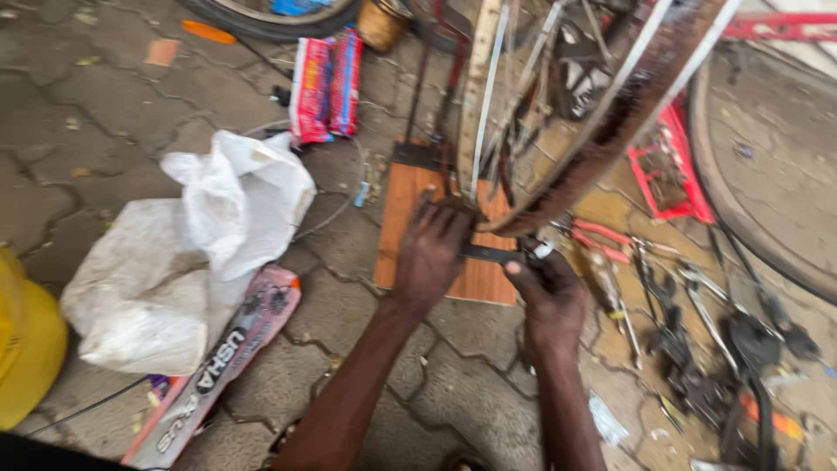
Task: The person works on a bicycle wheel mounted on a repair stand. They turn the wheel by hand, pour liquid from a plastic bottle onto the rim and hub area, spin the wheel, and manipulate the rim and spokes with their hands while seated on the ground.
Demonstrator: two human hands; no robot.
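Right grip [549,292] clasps dark tool [490,254] over wooden board [403,202], paved ground [105,105]

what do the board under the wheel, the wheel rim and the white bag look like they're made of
The board looks like wood or wood-look laminate: flat, orange-brown, smooth. The wheel rim seems to be metal with a rough, rusty brown surface, thin pale spokes running from it. The white bag looks like thin plastic or woven sacking, crumpled and soft; blur leaves that open.

Two bare forearms (no sleeves, no gloves)
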